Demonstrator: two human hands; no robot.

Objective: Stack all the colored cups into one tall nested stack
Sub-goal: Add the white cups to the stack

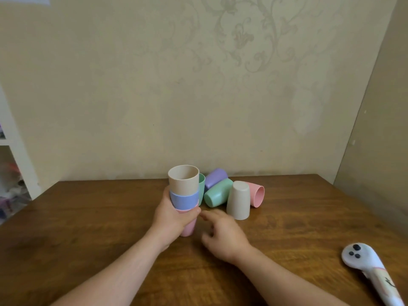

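My left hand (171,219) grips a nested stack (184,195): a beige cup on top, a blue cup in the middle, a pink cup at the bottom resting on the wooden table (88,228). My right hand (223,234) hovers just right of the stack, fingers apart and blurred, holding nothing. Behind the stack a green cup (201,186) is partly hidden. Further right lie a purple cup (215,176) and a green cup (217,193) on their sides. A beige cup (239,200) stands upside down, and a pink cup (256,193) lies on its side.
A white soft toy with black dots (362,259) lies at the table's right front. A patterned wall (198,85) closes the far edge, another wall stands at the right. White shelving (13,168) is at the left.
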